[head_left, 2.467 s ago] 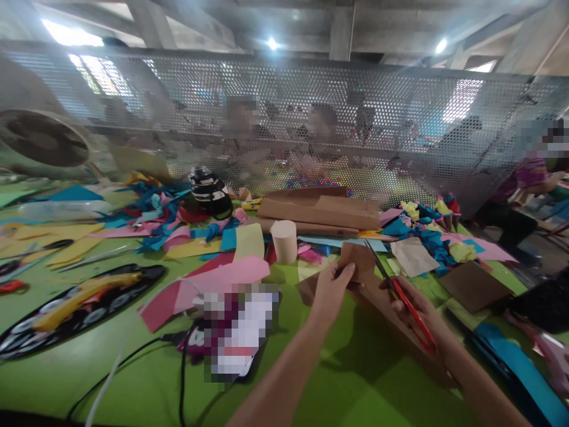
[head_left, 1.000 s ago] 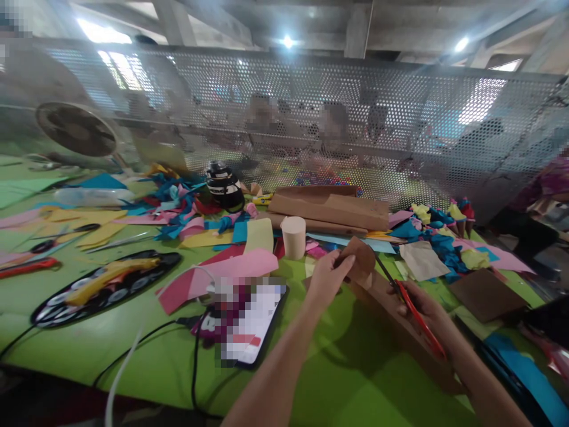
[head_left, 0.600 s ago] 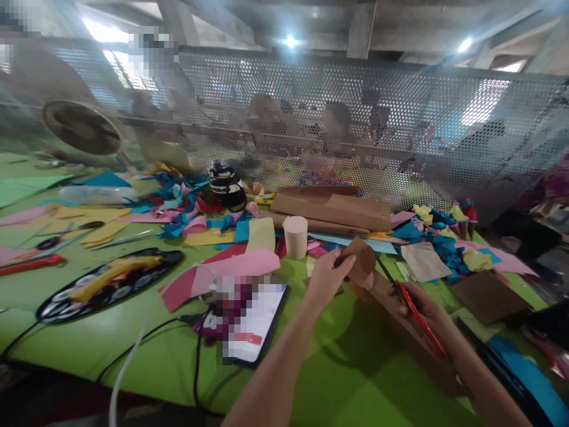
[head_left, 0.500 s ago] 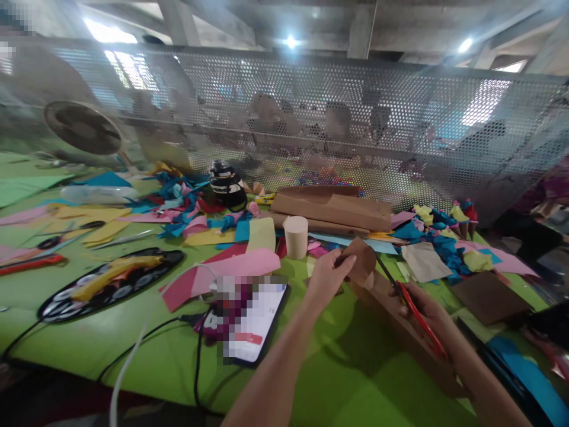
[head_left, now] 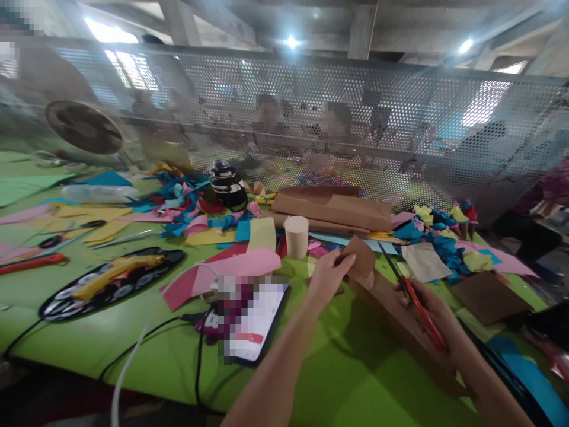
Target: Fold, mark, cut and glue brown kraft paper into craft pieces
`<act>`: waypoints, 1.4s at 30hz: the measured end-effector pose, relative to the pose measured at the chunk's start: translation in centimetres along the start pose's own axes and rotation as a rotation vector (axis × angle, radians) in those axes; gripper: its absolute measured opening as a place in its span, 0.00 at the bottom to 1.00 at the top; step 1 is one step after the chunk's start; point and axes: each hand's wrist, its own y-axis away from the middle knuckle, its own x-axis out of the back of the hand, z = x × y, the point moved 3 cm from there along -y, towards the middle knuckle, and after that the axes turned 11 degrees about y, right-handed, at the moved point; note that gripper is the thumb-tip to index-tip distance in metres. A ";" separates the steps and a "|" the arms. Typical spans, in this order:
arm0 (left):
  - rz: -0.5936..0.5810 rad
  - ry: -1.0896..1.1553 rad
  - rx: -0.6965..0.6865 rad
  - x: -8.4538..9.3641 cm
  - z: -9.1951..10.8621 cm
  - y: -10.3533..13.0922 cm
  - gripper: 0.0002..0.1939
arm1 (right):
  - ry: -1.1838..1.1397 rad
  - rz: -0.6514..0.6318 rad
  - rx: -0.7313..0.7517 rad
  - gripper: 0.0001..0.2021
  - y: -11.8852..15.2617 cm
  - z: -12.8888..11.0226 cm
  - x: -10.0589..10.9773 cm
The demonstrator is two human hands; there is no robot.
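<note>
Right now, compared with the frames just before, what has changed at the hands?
The scissors in the right hand have shifted slightly, their blades now a little to the right of the brown paper's rounded end. Nothing was newly taken or let go: the left hand still pinches the paper. The phone stayed put.

Green table (head_left: 164, 344) bears coloured papers (head_left: 240, 267) and a phone (head_left: 260, 320).

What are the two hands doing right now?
Left hand: closed, pinching the brown paper.
Right hand: closed around the red-handled scissors.
</note>
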 end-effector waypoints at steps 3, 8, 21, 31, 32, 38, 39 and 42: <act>-0.016 0.003 0.021 -0.2 -0.3 -0.1 0.18 | 0.271 0.005 -0.041 0.15 -0.6 1.0 0.7; -0.046 0.014 0.047 -0.8 -0.4 -0.1 0.17 | 0.816 -0.066 -0.161 0.23 -0.9 2.5 1.5; -0.353 -0.322 0.020 -5.2 -1.1 2.6 0.15 | -0.092 -0.030 0.005 0.21 0.4 -2.6 1.6; -0.359 -0.296 -0.002 -5.4 -1.1 3.0 0.16 | -0.209 0.333 -0.269 0.17 0.7 -0.4 3.6; -0.320 -0.237 0.041 -5.1 -1.3 2.7 0.17 | -0.236 0.399 -0.273 0.18 0.7 -0.2 4.0; -0.172 0.249 0.272 -4.6 -1.7 2.2 0.18 | -0.078 0.260 -0.034 0.10 0.8 -2.2 3.2; -0.171 0.279 0.288 -4.7 -1.7 2.3 0.19 | -0.031 0.202 0.060 0.10 0.9 -3.1 2.7; -0.187 0.309 0.345 -5.3 -1.8 2.8 0.20 | 0.068 0.103 0.232 0.11 1.3 -5.0 1.4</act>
